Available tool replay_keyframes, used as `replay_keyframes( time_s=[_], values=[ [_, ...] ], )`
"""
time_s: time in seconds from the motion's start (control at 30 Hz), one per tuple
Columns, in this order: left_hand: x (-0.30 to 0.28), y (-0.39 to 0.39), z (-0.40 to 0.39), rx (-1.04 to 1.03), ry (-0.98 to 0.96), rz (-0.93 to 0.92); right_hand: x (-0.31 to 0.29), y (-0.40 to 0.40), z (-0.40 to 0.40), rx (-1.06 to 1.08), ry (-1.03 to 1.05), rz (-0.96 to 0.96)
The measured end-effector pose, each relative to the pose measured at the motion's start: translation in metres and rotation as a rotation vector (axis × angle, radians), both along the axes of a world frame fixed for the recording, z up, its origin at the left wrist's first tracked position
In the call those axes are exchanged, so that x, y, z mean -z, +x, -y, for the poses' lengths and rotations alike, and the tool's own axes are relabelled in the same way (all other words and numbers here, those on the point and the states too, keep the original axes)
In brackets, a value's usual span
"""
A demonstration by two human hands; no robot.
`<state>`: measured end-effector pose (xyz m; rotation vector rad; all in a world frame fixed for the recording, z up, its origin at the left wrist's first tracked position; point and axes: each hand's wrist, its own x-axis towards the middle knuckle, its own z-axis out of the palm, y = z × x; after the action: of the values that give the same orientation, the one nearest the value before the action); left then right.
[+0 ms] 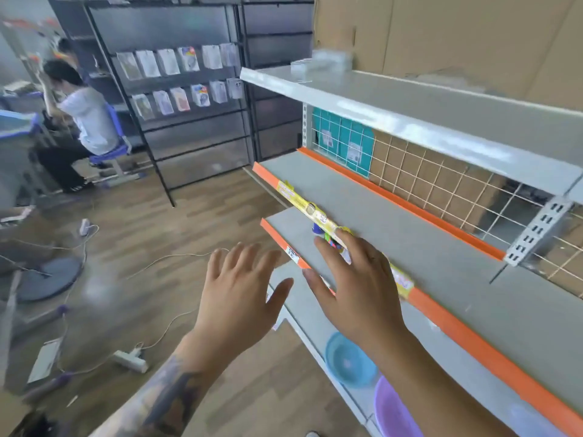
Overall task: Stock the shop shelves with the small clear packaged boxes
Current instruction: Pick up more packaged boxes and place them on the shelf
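Both hands empty with fingers spread, left hand (239, 294) off the shelf edge, right hand (356, 288) over the middle shelf (426, 247); the clear boxes (321, 66) sit blurred on the top shelf (441, 111), far and up-left, nearer the right hand.

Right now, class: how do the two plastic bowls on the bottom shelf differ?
The blue bowl sits farther along the shelf; the purple bowl is nearer the camera. The blue bowl shows nearly whole, partly behind the right forearm; the purple bowl is cut off by the picture's lower edge. Both are round, translucent and lie open side up.
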<state>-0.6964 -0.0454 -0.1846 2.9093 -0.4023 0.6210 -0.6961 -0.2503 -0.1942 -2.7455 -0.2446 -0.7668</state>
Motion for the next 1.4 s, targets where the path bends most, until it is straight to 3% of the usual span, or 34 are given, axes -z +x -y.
replay_keyframes(
  time_s=[0.2, 0.5, 0.97, 1.4],
  values=[
    [-0.03, 0.106, -0.002, -0.056, -0.024, -0.006, -0.036, 0.117, -0.007, -0.036, 0.007, 0.086],
    [-0.076, 0.242, -0.014, -0.09, -0.219, -0.011, -0.089, 0.242, -0.013, -0.071, -0.019, 0.145],
    [-0.118, 0.458, -0.012, 0.294, -0.282, 0.057, -0.137, 0.396, -0.022, 0.183, -0.07, 0.303],
    [-0.164, 0.701, -0.026, 0.65, -0.225, 0.003, -0.169, 0.553, -0.071, 0.54, -0.126, 0.126]
  ],
)
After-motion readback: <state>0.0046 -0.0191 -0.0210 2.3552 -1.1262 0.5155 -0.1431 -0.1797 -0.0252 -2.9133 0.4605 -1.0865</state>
